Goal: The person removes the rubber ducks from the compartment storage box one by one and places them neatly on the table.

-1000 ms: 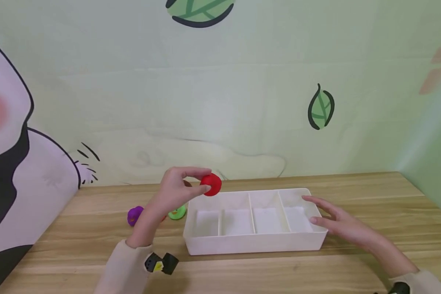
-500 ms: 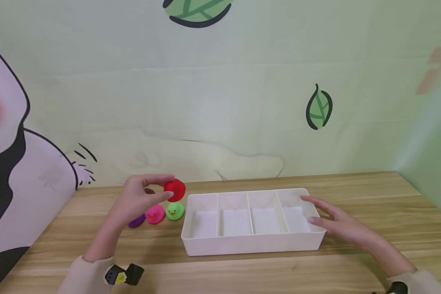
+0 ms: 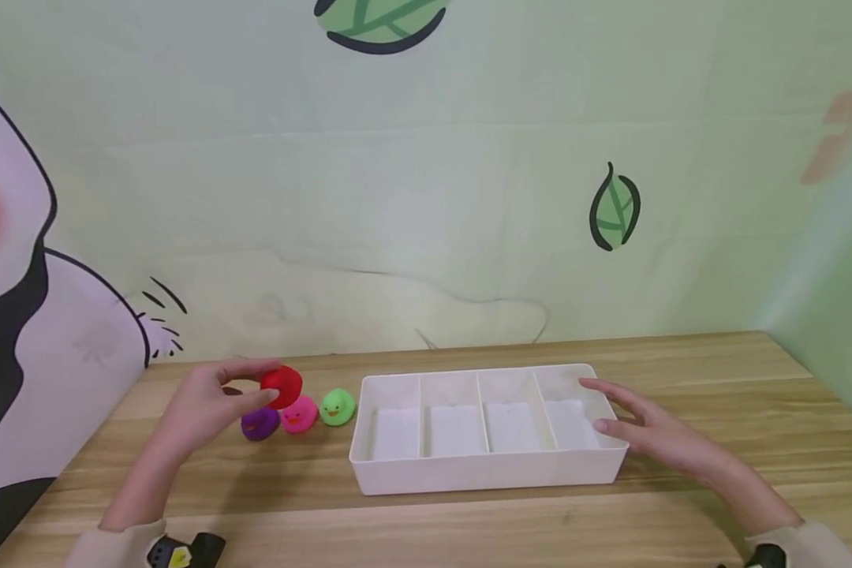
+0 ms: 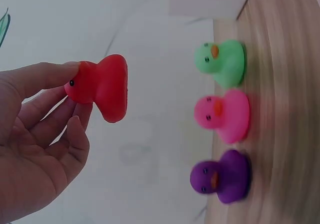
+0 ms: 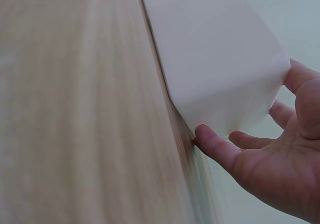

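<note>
Between the thumb and fingers of my left hand [image 3: 206, 406] is a red rubber duck [image 4: 102, 87], lifted above the table and turned side-on in the left wrist view. Below and beyond it, a purple duck [image 4: 220, 176], a pink duck [image 4: 225, 115] and a green duck [image 4: 222, 62] stand in a row. In the head view, the left hand partly covers the purple one. A white divided box [image 3: 483, 472] stands to their right. My right hand [image 3: 656, 426] holds its right end, thumb and forefinger over the rim and other fingers by the outer wall [image 5: 235, 102].
The box's several compartments, split by thin dividers [image 3: 484, 412], hold nothing visible. Everything rests on a wooden table [image 3: 468, 525]. Behind it rises a pale green wall [image 3: 426, 197] printed with leaves and a large cartoon figure.
My left hand has carried the red duck left and down, from over the box's left end to the ducks, uncovering the pink and green ones. The right hand stays at the box.
</note>
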Demonstrator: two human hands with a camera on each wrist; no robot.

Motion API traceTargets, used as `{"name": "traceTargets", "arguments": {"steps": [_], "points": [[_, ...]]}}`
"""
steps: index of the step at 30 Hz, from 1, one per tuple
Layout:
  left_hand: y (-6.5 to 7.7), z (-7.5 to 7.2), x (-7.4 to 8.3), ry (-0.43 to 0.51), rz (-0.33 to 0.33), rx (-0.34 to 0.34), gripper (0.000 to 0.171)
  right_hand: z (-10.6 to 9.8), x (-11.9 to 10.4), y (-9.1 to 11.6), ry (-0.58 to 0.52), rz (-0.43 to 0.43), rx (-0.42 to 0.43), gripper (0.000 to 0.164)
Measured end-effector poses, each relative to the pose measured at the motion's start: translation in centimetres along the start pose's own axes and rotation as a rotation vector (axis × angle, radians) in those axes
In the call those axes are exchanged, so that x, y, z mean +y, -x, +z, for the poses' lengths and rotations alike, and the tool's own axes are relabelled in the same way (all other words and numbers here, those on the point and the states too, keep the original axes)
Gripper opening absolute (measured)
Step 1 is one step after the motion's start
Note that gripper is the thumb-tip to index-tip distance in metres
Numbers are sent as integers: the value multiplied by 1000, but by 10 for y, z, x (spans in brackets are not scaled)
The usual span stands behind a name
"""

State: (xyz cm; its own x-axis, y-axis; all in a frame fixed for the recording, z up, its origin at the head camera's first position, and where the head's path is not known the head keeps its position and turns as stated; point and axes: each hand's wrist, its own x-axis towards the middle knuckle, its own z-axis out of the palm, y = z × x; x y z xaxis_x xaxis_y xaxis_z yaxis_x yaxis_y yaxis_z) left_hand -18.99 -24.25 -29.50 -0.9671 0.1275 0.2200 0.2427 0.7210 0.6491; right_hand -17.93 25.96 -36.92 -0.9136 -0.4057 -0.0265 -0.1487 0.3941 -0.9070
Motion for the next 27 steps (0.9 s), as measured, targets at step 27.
{"name": "traceTargets", "arguments": {"steps": [27], "points": [[8,-34,-97,-37,-140,-95,53,0,0,0,23,-6,19,57]]}}
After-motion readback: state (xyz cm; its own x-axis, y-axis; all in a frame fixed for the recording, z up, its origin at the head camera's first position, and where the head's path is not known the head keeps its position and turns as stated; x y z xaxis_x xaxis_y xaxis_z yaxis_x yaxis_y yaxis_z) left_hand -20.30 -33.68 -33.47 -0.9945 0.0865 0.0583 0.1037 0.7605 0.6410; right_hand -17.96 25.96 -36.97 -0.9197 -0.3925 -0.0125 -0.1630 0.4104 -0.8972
